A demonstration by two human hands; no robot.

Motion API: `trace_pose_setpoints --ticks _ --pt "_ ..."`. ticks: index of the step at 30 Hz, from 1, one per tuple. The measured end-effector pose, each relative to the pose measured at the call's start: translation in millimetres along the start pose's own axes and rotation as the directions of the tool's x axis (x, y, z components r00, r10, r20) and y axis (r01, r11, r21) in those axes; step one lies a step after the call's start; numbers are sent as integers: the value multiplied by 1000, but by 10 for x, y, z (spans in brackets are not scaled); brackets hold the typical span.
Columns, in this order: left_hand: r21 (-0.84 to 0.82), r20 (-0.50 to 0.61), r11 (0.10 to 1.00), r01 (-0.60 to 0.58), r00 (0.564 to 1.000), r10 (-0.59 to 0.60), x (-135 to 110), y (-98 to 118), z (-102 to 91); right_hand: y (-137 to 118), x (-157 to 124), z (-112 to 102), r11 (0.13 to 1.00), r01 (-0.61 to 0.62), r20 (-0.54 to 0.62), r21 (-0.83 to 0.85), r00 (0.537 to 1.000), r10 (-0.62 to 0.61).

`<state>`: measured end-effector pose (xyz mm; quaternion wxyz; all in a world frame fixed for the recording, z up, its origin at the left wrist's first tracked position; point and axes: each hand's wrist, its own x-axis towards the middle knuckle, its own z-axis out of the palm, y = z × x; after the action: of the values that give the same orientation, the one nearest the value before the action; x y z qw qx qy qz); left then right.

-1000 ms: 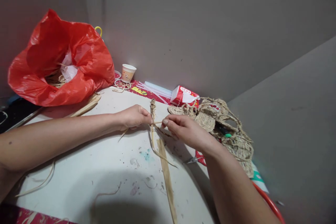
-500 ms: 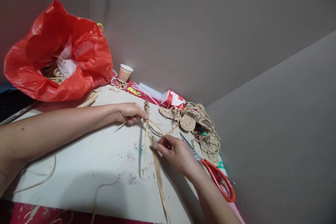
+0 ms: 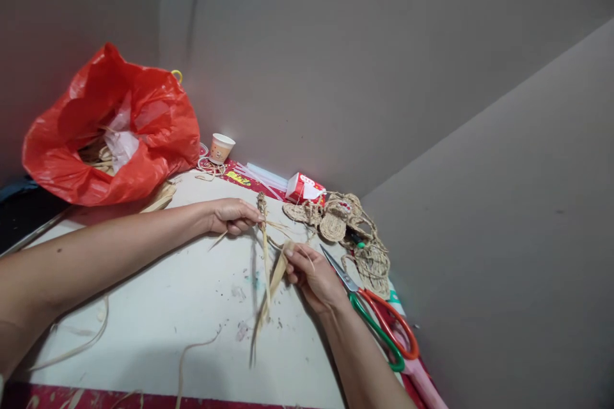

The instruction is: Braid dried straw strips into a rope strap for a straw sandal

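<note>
My left hand [image 3: 233, 215] is closed in a pinch on the lower end of a short braided straw cord [image 3: 261, 204] that stands up from the white table [image 3: 158, 297]. Loose pale straw strands [image 3: 265, 262] trail from the braid towards me. My right hand [image 3: 311, 273] is closed round a flat wide straw strip [image 3: 271, 291] and lifts its upper end off the table. Both hands sit a little apart, with the braid between them.
A red plastic bag [image 3: 112, 128] with straw inside stands at the back left. A paper cup [image 3: 220, 147], a red-white carton [image 3: 302, 188] and several woven straw sandals [image 3: 352, 230] line the wall. Scissors with red and green handles [image 3: 378, 319] lie by my right wrist.
My right hand left the braid, dropped towards me, took hold of the flat strip and raised its end. The left hand kept its pinch. A second pair of scissors has come into view.
</note>
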<state>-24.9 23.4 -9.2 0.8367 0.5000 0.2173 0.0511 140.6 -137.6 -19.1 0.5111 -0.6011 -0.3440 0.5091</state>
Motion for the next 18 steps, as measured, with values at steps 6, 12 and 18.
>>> trace_pose_setpoints --ticks 6,12,18 --pt "30 -17 1000 -2 1000 2 2 22 69 19 60 7 994 64 -28 91 998 -61" --pt "102 -56 994 -45 997 51 -24 28 115 26 99 165 992 100 -6 71 995 -100" --pt "170 -108 983 -68 990 87 -9 -3 115 -41 276 253 998 60 30 15 998 -60"
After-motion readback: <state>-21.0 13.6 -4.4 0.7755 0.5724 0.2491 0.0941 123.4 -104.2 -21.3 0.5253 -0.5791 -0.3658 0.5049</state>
